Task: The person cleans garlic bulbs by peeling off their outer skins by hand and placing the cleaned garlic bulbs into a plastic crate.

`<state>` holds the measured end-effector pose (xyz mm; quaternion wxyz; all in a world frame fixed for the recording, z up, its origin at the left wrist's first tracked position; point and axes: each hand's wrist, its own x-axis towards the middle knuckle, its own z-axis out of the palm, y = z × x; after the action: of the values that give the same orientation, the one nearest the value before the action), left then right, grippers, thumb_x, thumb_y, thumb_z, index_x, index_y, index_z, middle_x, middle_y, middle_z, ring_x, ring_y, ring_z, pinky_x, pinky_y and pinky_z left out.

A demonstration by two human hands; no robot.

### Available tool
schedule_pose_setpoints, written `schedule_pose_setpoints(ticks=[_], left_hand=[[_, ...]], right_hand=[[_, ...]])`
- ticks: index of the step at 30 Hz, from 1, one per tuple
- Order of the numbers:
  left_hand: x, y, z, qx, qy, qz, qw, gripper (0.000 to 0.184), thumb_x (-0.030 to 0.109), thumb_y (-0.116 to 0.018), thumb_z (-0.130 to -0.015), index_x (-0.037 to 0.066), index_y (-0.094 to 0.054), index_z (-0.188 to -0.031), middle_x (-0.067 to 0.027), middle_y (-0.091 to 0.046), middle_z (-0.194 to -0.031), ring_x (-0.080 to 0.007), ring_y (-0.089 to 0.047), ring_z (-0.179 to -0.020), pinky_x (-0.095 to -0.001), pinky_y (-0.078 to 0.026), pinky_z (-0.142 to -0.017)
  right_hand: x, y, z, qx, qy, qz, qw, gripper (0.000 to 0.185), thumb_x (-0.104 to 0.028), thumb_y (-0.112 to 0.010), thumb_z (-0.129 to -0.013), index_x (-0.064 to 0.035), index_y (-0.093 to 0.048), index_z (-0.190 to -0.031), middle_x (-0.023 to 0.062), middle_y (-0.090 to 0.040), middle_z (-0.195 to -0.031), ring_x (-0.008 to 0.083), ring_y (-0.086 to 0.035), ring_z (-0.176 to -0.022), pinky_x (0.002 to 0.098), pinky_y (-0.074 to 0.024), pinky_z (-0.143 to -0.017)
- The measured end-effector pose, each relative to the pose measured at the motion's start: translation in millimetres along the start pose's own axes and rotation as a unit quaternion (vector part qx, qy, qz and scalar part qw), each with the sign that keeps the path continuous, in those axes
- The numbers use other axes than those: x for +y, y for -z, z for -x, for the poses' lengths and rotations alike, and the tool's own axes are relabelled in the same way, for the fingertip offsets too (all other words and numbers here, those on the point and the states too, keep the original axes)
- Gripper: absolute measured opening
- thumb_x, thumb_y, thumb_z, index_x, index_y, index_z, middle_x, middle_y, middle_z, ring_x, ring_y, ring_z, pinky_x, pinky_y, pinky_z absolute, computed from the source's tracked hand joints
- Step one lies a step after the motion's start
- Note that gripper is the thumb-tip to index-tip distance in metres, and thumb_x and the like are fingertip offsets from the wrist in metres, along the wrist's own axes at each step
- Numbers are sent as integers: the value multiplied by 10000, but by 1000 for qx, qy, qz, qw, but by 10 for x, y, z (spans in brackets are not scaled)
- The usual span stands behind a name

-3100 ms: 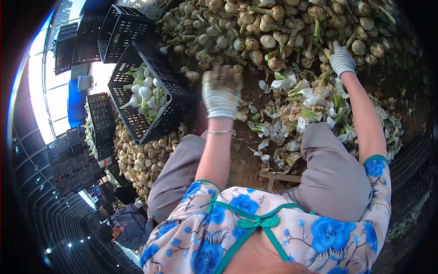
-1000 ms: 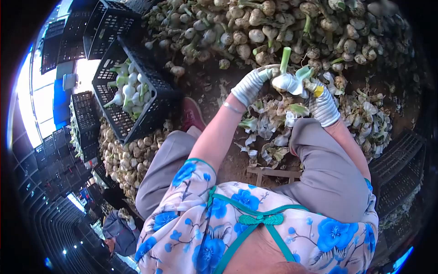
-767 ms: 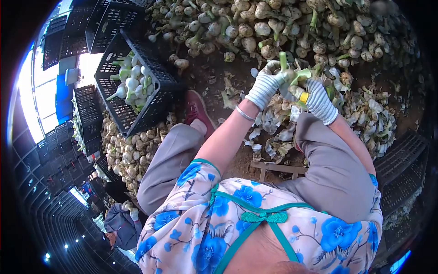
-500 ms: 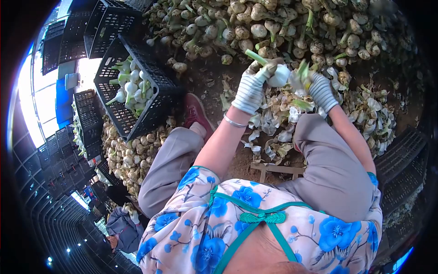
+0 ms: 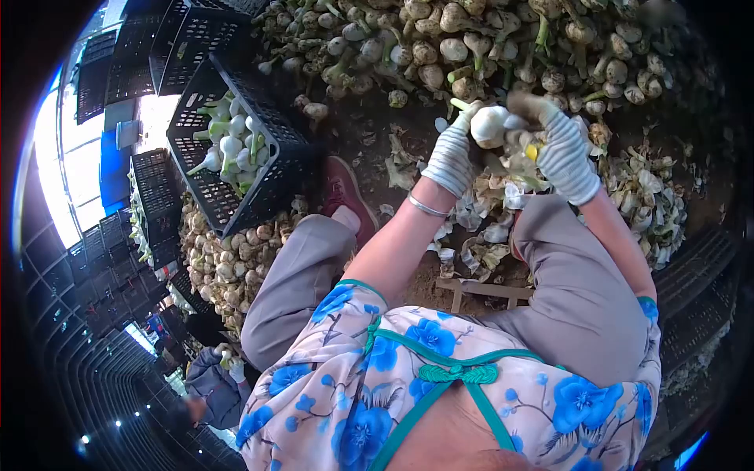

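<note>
My left hand point(image 5: 452, 157), in a striped white glove, is closed around the short stem of a clean white garlic bulb point(image 5: 489, 126). Just right of the bulb is my right hand point(image 5: 561, 149), also gloved, with a yellow band point(image 5: 532, 151) on one finger. Its fingertips are smeared by motion, and whether they hold anything cannot be made out. Peeled skins and leaves point(image 5: 636, 184) lie on the ground under and beside the hands. Beyond them rises a large heap of unpeeled garlic point(image 5: 455, 49).
A black crate point(image 5: 284, 151) holding white garlic with green stems tilts at the left. Below it lies another pile of bulbs point(image 5: 236, 263). More crates point(image 5: 192, 47) stand at the upper left and right edge. A co-worker point(image 5: 216, 388) sits at the lower left.
The green leaf pieces by my right hand have left its fingers, and that hand has come up beside the bulb. My left hand has shifted slightly right, still holding the bulb.
</note>
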<state>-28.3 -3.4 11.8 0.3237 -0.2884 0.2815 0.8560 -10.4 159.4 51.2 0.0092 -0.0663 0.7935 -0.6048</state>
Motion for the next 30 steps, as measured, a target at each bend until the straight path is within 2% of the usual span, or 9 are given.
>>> schedule_pose_setpoints(ticks=[5,7,8,9,14,19,23,27,30], left_hand=[[-55,123,-223,-8,-11,127,992,284,327,-530,-854,59,-553,-946,-89,-606,-876,-225,-586,-824,-351,-506,-724],[-52,75,-278,80,-38,129,988,269,356,-540,-844,104,-565,-936,-75,-603,-892,-231,-574,-789,-352,-505,-653],[0,10,-264,81,-58,146,984,292,399,-550,-833,126,-573,-934,-54,-607,-867,-210,-580,-774,-335,-509,-601],[33,107,-273,49,-76,116,989,324,423,-545,-831,126,-571,-957,-36,-608,-860,-192,-584,-761,-316,-511,-579],[348,149,-87,113,-127,106,980,349,447,-545,-824,111,-567,-916,-38,-606,-855,-171,-578,-692,-286,-496,-510],[770,159,426,124,-250,112,954,334,421,-624,-758,106,-573,-858,-15,-597,-770,-176,-556,-668,-341,-490,-613],[1558,374,1112,25,-505,262,822,363,422,-548,-800,59,-570,-800,-90,-606,-800,-218,-603,-718,-380,-525,-659],[1241,493,797,-14,-416,143,898,303,390,-565,-802,90,-558,-767,-58,-585,-765,-196,-554,-696,-368,-489,-670],[673,174,384,99,-277,94,951,169,229,-601,-790,66,-562,-812,-101,-567,-800,-211,-533,-698,-379,-480,-664]], right_hand=[[107,-124,226,-109,33,6,993,202,-53,-642,-761,-21,-590,-953,48,-618,-825,100,-572,-769,242,-472,-702],[-205,-147,224,-367,-64,-219,902,243,-58,-638,-761,-13,-582,-993,55,-623,-860,104,-578,-799,252,-470,-725],[-513,-51,113,-409,-282,-263,827,259,-110,-627,-779,-6,-590,-1013,64,-629,-908,121,-581,-846,277,-463,-768],[-441,-56,134,-411,-280,-260,828,259,-110,-627,-779,-6,-590,-1013,64,-629,-908,121,-581,-846,277,-463,-768],[239,-125,296,-371,-89,105,919,279,-220,-621,-773,1,-608,-943,170,-609,-779,225,-589,-727,311,-464,-690],[436,-31,154,-122,68,312,940,255,-230,-605,-741,-16,-599,-878,197,-585,-874,350,-570,-790,406,-456,-704],[602,521,159,99,-102,349,926,299,-165,-597,-777,-62,-581,-1057,147,-600,-1011,282,-575,-899,334,-456,-797],[1416,1274,87,106,-393,362,839,386,-242,-601,-795,-68,-542,-1133,157,-594,-1031,240,-562,-917,302,-446,-789],[1681,1221,97,64,-431,203,877,500,-399,-550,-792,-71,-511,-1166,200,-587,-1024,271,-572,-935,342,-432,-826]])
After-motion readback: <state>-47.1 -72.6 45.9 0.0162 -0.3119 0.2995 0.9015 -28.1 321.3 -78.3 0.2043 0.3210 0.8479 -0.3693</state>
